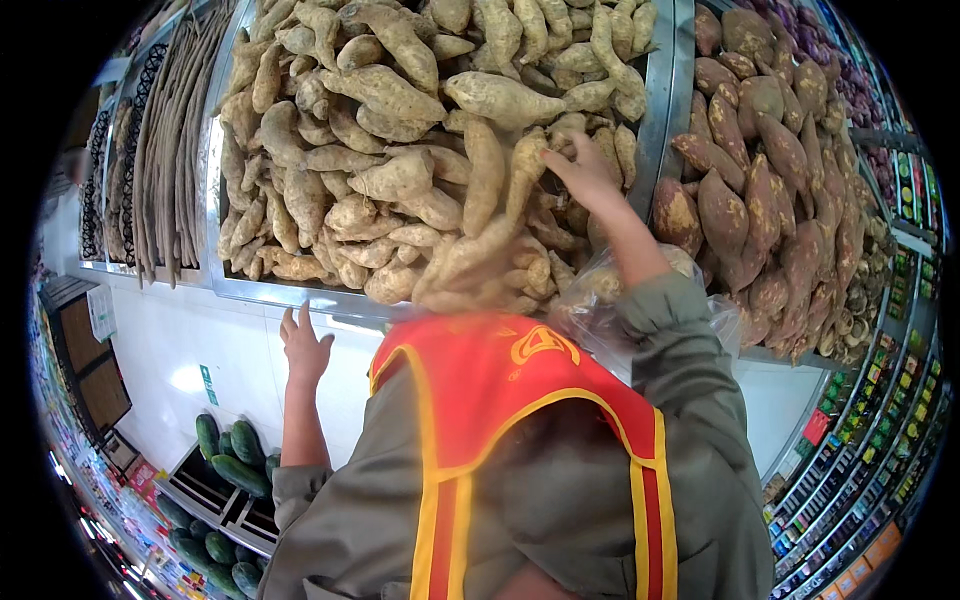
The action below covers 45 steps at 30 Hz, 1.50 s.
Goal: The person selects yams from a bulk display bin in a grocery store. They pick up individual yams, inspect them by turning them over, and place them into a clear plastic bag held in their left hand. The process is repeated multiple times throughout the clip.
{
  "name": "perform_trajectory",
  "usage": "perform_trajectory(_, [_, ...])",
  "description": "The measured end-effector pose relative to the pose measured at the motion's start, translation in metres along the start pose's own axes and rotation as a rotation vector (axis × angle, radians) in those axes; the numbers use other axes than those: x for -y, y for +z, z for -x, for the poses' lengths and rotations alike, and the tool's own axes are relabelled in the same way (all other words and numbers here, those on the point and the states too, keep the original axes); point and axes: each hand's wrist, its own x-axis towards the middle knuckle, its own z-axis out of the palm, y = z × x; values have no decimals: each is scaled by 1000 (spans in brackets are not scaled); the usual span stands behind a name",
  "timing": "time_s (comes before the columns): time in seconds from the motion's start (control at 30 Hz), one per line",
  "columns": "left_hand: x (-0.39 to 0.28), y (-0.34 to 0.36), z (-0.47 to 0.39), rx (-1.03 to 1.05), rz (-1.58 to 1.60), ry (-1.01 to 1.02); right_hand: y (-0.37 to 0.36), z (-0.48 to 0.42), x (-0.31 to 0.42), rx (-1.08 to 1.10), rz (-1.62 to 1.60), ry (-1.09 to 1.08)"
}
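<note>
A wide metal bin full of pale tan sweet potatoes lies before me. My right hand reaches over its right part, thumb and finger spread. One fingertip meets the upper end of a long sweet potato; whether I grip it cannot be seen. Below it, another sweet potato looks blurred. A clear plastic bag with roots inside is partly hidden under my right forearm. My left hand holds nothing, fingers apart, just off the bin's front edge.
Reddish-brown sweet potatoes fill the bin to the right. Long thin roots stand in a rack at the left. Dark green watermelons sit in black crates at lower left. Packed shelves curve along the right.
</note>
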Motion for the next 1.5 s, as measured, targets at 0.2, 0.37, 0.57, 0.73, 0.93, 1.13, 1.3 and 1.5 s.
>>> perform_trajectory(0.2, [-55,-31,-12,18,477,259,21,-10,3,34,-496,81])
perform_trajectory(0.37, [-105,-35,-9,252,829,382,-20,15,7,267,-1029,109])
perform_trajectory(0.57, [-209,-41,-15,856,1417,433,-19,59,24,338,-1115,-3])
perform_trajectory(0.73, [-242,-33,-39,1079,1578,332,-67,46,18,193,-923,-51])
perform_trajectory(0.93, [-273,-117,-57,446,1555,604,-71,27,-47,222,868,-25])
perform_trajectory(1.13, [-252,-100,-68,364,1319,625,-33,26,-60,261,966,13])
perform_trajectory(1.3, [-214,-57,-53,470,1354,404,-39,35,-38,308,892,-5])
perform_trajectory(1.5, [-171,-33,-39,487,1435,247,-76,13,-36,-46,62,-23])
